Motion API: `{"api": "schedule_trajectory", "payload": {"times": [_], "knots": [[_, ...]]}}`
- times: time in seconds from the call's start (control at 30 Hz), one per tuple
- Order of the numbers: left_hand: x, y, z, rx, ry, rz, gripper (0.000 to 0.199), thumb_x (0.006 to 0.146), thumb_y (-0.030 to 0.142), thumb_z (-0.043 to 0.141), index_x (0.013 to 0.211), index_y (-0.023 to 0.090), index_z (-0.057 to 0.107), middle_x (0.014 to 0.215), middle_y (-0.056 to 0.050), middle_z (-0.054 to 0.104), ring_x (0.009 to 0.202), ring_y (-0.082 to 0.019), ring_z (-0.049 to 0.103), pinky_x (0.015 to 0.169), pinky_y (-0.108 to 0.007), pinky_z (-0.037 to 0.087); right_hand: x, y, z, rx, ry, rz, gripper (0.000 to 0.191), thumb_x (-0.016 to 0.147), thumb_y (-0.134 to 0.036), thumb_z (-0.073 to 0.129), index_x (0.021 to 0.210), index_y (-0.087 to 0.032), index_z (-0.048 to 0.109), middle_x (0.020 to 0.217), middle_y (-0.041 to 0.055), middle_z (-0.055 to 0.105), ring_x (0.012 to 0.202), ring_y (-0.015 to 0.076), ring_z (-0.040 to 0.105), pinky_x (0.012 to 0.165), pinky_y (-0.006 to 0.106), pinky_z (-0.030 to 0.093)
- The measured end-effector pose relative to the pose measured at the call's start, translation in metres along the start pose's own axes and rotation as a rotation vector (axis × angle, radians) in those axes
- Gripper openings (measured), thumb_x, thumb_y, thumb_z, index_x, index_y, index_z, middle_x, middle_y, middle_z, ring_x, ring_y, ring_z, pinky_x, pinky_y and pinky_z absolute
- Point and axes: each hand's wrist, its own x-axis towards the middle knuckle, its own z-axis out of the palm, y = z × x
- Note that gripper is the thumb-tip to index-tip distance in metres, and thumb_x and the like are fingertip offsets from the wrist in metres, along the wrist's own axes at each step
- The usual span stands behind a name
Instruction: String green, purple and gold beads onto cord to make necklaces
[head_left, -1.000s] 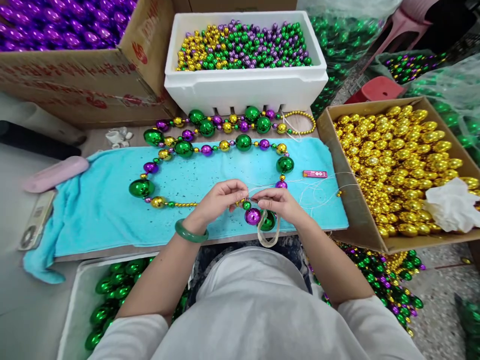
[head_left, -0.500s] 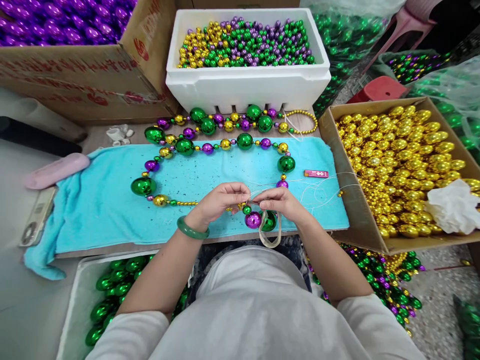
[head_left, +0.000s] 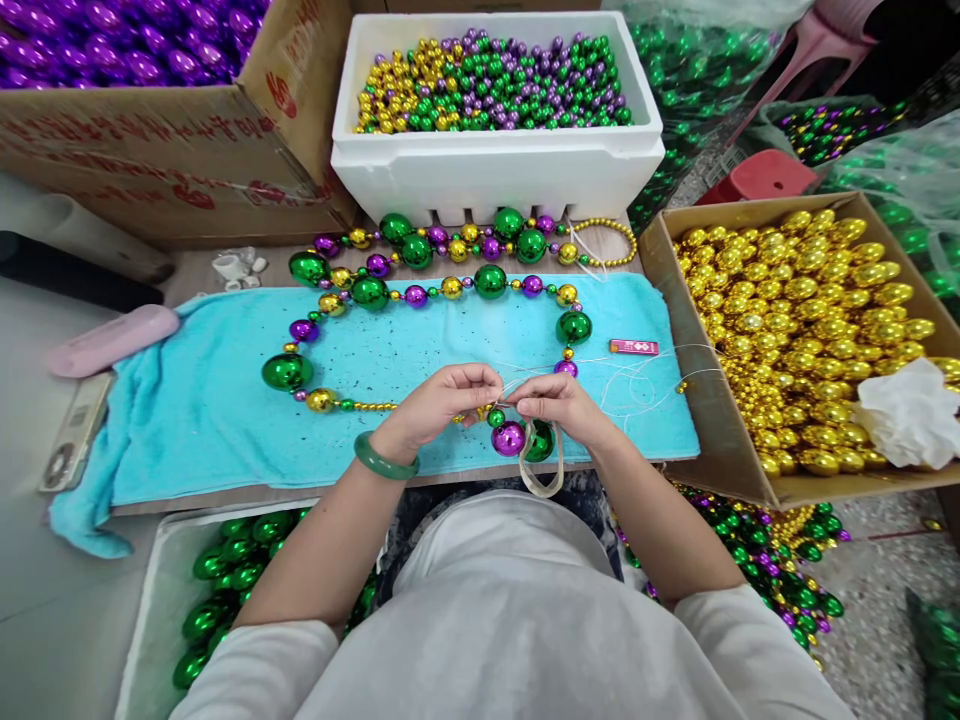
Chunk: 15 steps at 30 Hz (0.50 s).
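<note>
My left hand point(head_left: 454, 395), with a green bangle at the wrist, pinches thin pale cord point(head_left: 512, 386) at the end of a bead necklace point(head_left: 415, 297). Fingertip to fingertip with it, my right hand point(head_left: 559, 402) is also closed on the cord. From the right hand hangs a cream-coloured loop point(head_left: 545, 490). Below the fingers are a purple bead point(head_left: 508, 438) and a green bead point(head_left: 538, 443), partly behind that loop. The necklace of green, purple and gold beads lies in a wide ring on a turquoise towel point(head_left: 210, 400). Fingers hide the exact joint.
A second bead strand point(head_left: 415, 253) lies behind the towel, before a white foam box point(head_left: 495, 165) of small beads. Cardboard boxes hold purple beads point(head_left: 142, 60) and gold beads point(head_left: 810, 330). On the towel rests a pink lighter-like object point(head_left: 634, 347); a phone point(head_left: 75, 435) is left.
Both hands stay pinched together at the same spot, with only slight finger movement. The whole view has shifted very slightly; the beads lie as before.
</note>
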Motion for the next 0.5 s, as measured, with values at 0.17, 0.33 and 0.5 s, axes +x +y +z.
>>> {"api": "schedule_trajectory", "payload": {"times": [0.17,0.33,0.5], "knots": [[-0.0004,-0.001,-0.0006,0.02,0.0,0.005,0.031,0.069,0.042,0.075,0.076,0.015,0.061,0.068,0.003,0.051,0.055,-0.007,0.043,0.046,-0.018,0.035,-0.0008,0.002,0.0009,-0.035,0.015,-0.014,0.028,0.065,-0.039,0.08,0.076,-0.014,0.075,0.054,-0.0023,0.054,0.051,0.0074,0.04,0.05,0.022,0.03],[-0.0004,-0.0023,-0.0003,0.055,0.005,0.026,0.031,0.071,0.043,0.073,0.077,0.016,0.061,0.067,0.003,0.05,0.056,-0.007,0.042,0.047,-0.019,0.034,-0.0024,0.0018,0.0,-0.056,0.016,-0.013,0.029,0.065,-0.04,0.08,0.077,-0.014,0.075,0.057,-0.001,0.057,0.054,0.0088,0.043,0.052,0.023,0.033],[-0.0005,-0.0012,0.0012,0.082,0.018,0.049,0.031,0.073,0.045,0.071,0.077,0.016,0.06,0.068,0.003,0.051,0.057,-0.007,0.042,0.048,-0.018,0.033,-0.0029,0.0024,0.0022,0.018,-0.005,0.01,0.032,0.065,-0.041,0.079,0.079,-0.014,0.073,0.056,-0.0022,0.055,0.051,0.0082,0.042,0.05,0.023,0.032]]}}
